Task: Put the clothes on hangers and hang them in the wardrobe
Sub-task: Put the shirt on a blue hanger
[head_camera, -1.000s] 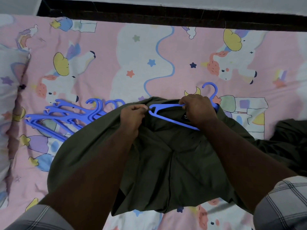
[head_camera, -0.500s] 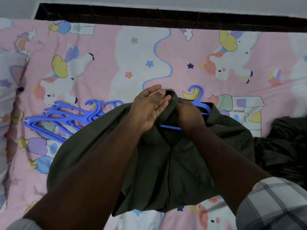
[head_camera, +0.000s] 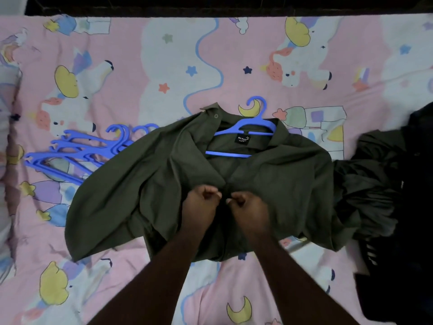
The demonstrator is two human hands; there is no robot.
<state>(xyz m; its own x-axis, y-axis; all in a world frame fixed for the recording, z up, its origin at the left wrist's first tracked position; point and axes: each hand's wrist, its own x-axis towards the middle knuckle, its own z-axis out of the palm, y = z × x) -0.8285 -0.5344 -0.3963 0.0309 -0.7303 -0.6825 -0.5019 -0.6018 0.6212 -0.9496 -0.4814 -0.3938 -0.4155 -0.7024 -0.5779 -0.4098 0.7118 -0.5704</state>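
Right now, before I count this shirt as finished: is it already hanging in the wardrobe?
No, the green shirt lies flat on the bed sheet with the blue hanger inside.

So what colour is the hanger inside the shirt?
Blue; the hanger shows clearly in the head view.

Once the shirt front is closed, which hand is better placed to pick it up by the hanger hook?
Probably the right hand. Both hands pinch the olive shirt front, but the blue hanger lies slightly right of center, and its hook sticks out beyond the collar, nearer that hand than the left hand.
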